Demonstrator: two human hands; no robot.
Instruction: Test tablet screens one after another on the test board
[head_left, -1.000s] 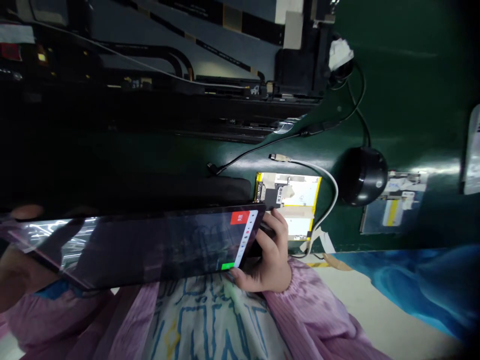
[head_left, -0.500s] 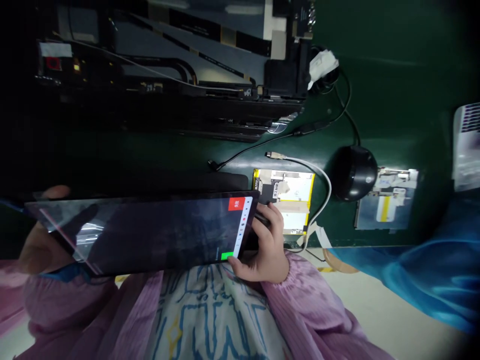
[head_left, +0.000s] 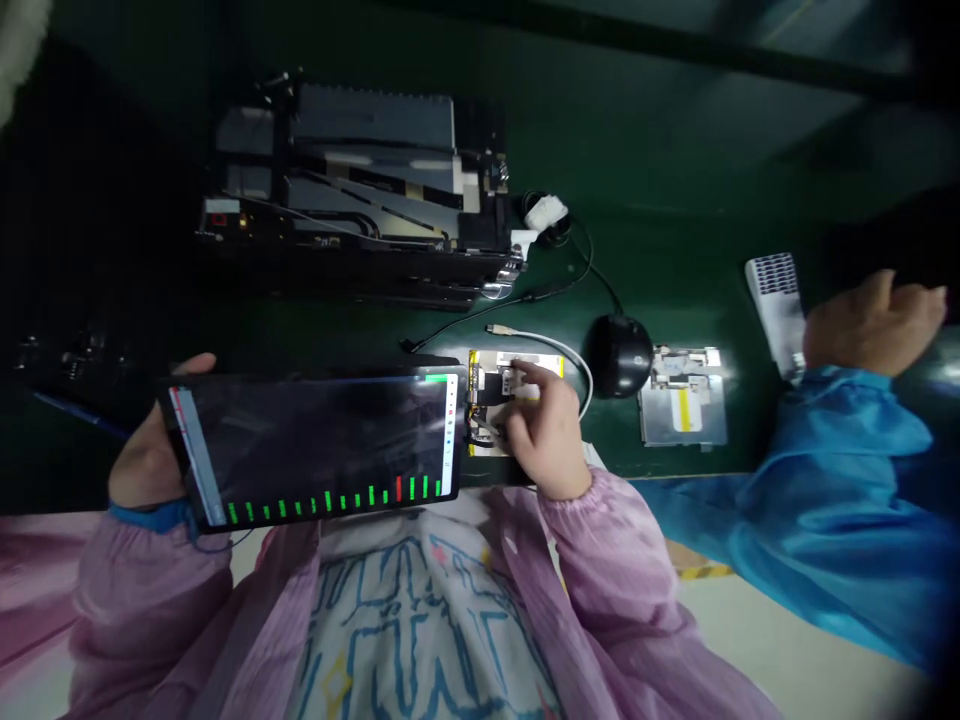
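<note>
My left hand (head_left: pixel 150 462) grips the left end of a large tablet (head_left: pixel 322 440), thumb at its upper edge. The tablet lies tilted with its lit screen facing up, showing a row of green bars and one red bar. Right of it lies a flat battery pack with a circuit board (head_left: pixel 477 395) and yellow edges. Over this pack is my right hand (head_left: pixel 553 435), index finger and thumb spread apart, fingertips at its board. Whether the fingertips press on it I cannot tell. A white cable (head_left: pixel 559 345) curves around the pack.
A stack of opened tablet bodies (head_left: pixel 375 200) stands at the back. A black cable (head_left: pixel 480 315) lies before it. Right are a black round device (head_left: pixel 621 355), a second board assembly (head_left: pixel 682 420) and a white device (head_left: pixel 776 300). A co-worker's hand (head_left: pixel 877 325) in a blue sleeve is beside it.
My right hand has let go of the tablet's right end and moved onto the battery pack. The screen now shows bars instead of a red box. The view has pulled back; a co-worker's hand shows.
</note>
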